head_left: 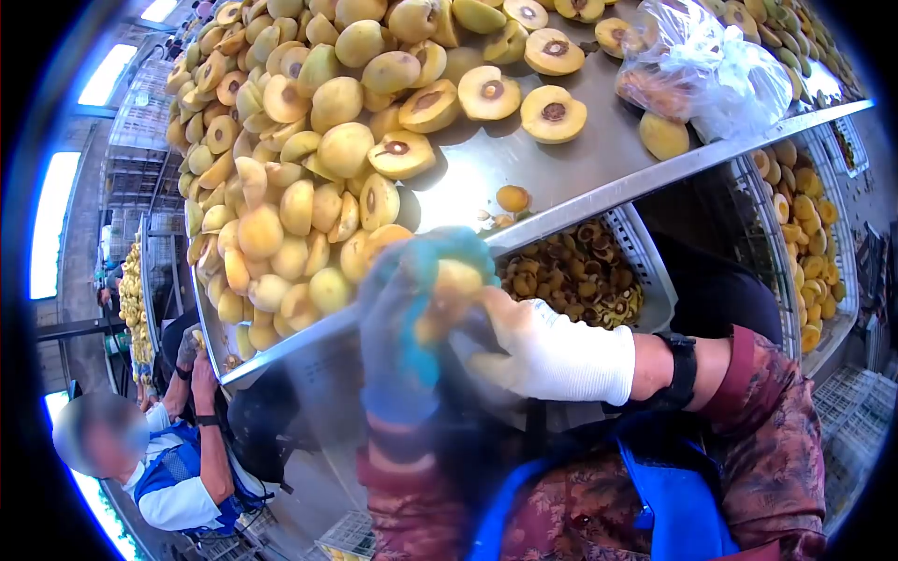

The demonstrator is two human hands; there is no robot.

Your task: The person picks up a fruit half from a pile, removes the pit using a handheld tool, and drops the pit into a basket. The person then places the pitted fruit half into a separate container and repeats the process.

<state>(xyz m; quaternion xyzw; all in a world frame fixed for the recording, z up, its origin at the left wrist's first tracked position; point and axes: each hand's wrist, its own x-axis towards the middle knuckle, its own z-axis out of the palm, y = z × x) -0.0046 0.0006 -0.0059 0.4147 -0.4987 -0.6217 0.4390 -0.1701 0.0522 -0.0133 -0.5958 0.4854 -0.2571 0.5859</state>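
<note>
In front of the steel table's edge, my left hand, in a grey and teal glove, is curled around a yellow peach. Both hand and fruit are smeared by motion. Pressed up against that peach is my right hand, in a white knitted glove, its fingers closed. Whatever lies inside the right fingers is hidden. Halved yellow peaches, many with brown pits showing, are heaped on the table just beyond my hands. A small peach piece lies alone near the edge.
Below the steel table, a crate holds brown pits and scraps. Another crate of peach halves stands right. A clear plastic bag rests on the tabletop. A co-worker in a blue vest sits at left.
</note>
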